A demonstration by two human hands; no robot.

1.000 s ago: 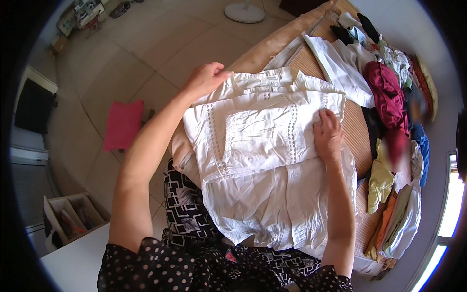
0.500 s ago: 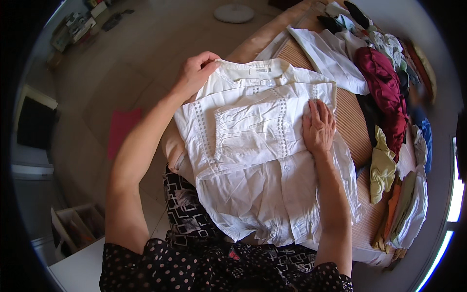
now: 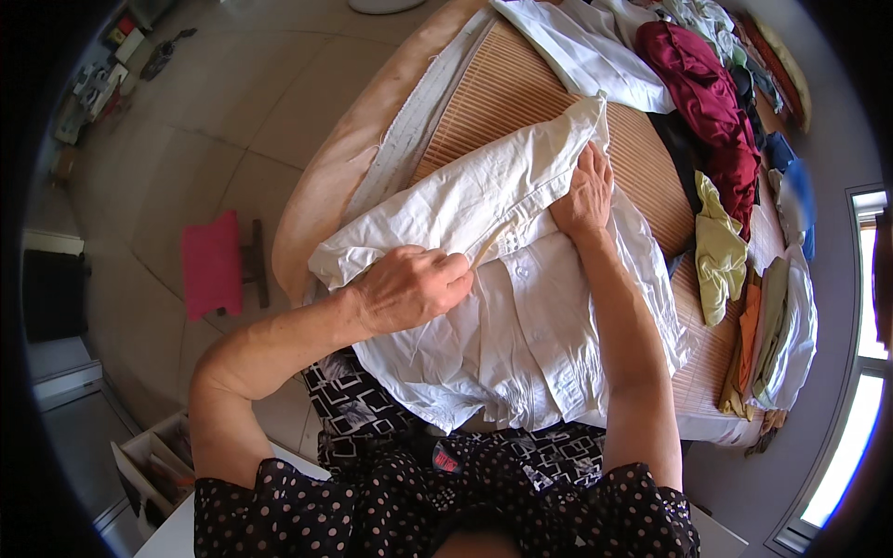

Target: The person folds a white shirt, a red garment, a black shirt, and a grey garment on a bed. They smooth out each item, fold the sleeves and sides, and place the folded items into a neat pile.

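Note:
A white blouse [image 3: 521, 325] lies in front of me across the edge of a bed, its upper part folded down over the lower part. My left hand [image 3: 417, 286] is closed, with the edge of the blouse's collar pinched in its fingers near the middle of the garment. Flat on the right side of the fold rests my right hand [image 3: 586, 193], its fingers stretched out and pointing away from me. Buttons and a gathered hem show on the lower part. The decorated front panel is mostly covered by the folded part.
A ribbed tan mat [image 3: 502, 93] covers the bed. Along its right side lie a dark red garment [image 3: 698, 102], a yellow-green cloth [image 3: 718, 249] and a stack of folded clothes [image 3: 777, 344]. White trousers [image 3: 595, 56] lie beyond the blouse. A pink-topped stool [image 3: 212, 265] stands on the floor at left.
My left hand has brought the collar end of the blouse toward me, folding the top down over the front. My right hand stays pressed on the right side. The view has shifted.

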